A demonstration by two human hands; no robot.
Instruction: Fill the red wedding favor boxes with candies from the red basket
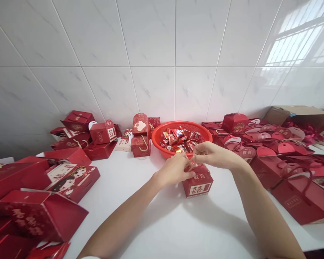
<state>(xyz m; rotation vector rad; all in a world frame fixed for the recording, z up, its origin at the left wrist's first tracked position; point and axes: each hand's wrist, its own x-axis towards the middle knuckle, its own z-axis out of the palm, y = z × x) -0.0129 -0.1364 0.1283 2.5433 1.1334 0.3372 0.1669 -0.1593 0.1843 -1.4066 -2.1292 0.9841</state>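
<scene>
A small red gift box (197, 185) with a pale panel of Chinese characters stands upright on the white table, right in front of me. My left hand (175, 169) is closed at the box's top left edge, thumb lying along the top. From the right, my right hand (214, 155) reaches over with fingers pinched together at the top of the same box. The fingertips of both hands nearly meet there; the flap or cord between them is mostly hidden. Just behind the box sits a red plastic basket (154, 138) holding wrapped candies (178, 136).
Red gift boxes (70, 181) are heaped along the left side. Several more boxes (294, 196) crowd the right, some with cord handles. A small box with a cord (137, 146) stands left of the basket. A cardboard carton (277, 115) rests against the tiled wall (151, 90).
</scene>
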